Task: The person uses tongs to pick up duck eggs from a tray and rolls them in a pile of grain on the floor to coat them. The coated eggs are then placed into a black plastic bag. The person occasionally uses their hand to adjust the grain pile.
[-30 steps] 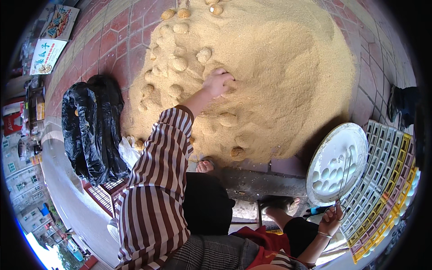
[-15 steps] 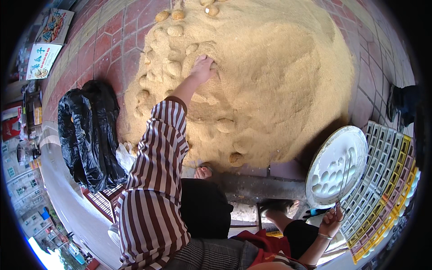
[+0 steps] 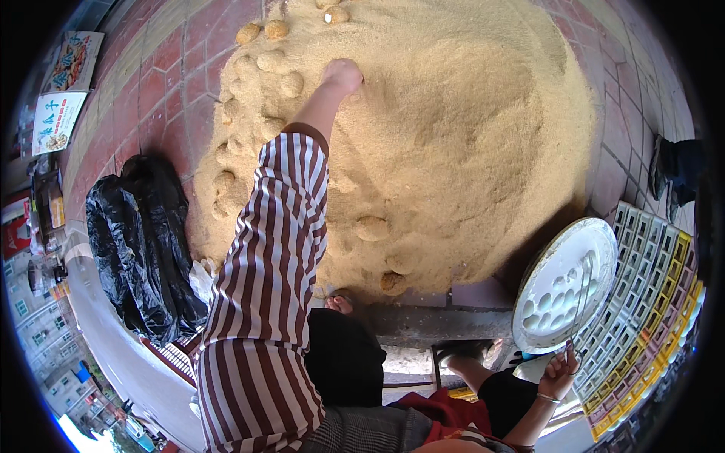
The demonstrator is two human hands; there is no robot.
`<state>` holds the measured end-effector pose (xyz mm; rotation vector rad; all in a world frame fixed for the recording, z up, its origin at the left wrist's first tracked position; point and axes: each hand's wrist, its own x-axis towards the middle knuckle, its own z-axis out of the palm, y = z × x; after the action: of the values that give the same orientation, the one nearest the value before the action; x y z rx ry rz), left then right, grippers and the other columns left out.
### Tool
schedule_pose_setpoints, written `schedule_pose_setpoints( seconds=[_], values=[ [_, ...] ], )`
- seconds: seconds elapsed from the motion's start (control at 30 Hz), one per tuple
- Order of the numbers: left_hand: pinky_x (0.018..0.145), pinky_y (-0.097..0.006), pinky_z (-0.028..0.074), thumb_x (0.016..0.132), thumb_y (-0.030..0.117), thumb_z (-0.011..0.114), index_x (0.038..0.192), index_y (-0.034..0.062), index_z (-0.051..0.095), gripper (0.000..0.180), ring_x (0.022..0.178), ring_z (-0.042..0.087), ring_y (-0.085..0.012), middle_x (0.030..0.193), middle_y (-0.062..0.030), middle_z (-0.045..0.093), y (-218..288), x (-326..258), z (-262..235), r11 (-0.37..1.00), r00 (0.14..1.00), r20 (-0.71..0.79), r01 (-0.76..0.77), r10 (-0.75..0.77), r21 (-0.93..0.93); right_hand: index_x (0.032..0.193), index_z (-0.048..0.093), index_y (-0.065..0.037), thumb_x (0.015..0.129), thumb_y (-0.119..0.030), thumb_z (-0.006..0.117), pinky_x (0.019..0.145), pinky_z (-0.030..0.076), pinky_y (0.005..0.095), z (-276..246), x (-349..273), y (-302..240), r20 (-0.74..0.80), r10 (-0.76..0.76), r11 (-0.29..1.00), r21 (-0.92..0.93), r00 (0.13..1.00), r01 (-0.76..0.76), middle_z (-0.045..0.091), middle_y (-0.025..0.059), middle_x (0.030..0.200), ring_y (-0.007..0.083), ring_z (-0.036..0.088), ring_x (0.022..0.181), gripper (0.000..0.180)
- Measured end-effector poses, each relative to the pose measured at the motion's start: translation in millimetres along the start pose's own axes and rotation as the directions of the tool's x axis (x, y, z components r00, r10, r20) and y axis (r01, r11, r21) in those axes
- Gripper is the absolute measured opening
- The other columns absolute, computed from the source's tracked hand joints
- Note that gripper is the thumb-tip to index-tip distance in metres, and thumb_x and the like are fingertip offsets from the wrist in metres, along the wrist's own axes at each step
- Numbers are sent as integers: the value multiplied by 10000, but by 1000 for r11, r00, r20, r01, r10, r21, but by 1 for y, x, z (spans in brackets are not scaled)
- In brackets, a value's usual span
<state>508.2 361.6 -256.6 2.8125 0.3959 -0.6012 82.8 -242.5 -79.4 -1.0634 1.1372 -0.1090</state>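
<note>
My left hand (image 3: 343,75), in a brown-and-white striped sleeve, reaches far across a wide heap of fine tan husk-like grains (image 3: 453,136). Its fingers are curled down against the heap. Whatever they hold, if anything, is hidden. Coated egg-shaped lumps lie left of this hand, one of them half-buried (image 3: 291,84). At the lower right my right hand (image 3: 560,374), with a bracelet at the wrist, grips long thin metal tongs (image 3: 581,298). Their far ends lie over a round, pale-coated basin (image 3: 526,291), where several pale greenish eggs (image 3: 557,301) sit in whitish matter.
Stacked plastic crates (image 3: 642,302), grey, yellow and pinkish, stand right of the basin. A black plastic bag (image 3: 143,249) lies to the left. Other coated lumps sit at the heap's far edge (image 3: 276,29) and near edge (image 3: 392,281). Reddish paving tiles (image 3: 162,83) surround the heap.
My left hand has moved farther away over the heap, its arm stretching out more. The view has shifted slightly. My right hand keeps the tongs at the basin, almost unmoved.
</note>
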Motion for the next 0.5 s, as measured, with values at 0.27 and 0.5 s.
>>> schedule_pose_setpoints(
  seconds=[0.27,0.5],
  values=[
    [1018,-433,360,883,355,503,1294,96,491,486,1213,444,-316,1314,-139,455,6,-2,-29,943,886,-461,-106,-54,-316,1235,509,-58,921,-256,541,386,245,149,4,-3,-7,74,10,999,45,997,-13,442,-32,719,17,335,539,373],
    [1020,-416,337,893,349,515,1376,60,326,594,1239,399,-302,1303,-177,407,22,-103,70,927,976,-201,1,-82,-375,1249,492,-46,916,-241,544,381,242,157,0,-10,-4,22,36,998,55,999,-37,420,-34,699,24,320,527,389]
  ],
)
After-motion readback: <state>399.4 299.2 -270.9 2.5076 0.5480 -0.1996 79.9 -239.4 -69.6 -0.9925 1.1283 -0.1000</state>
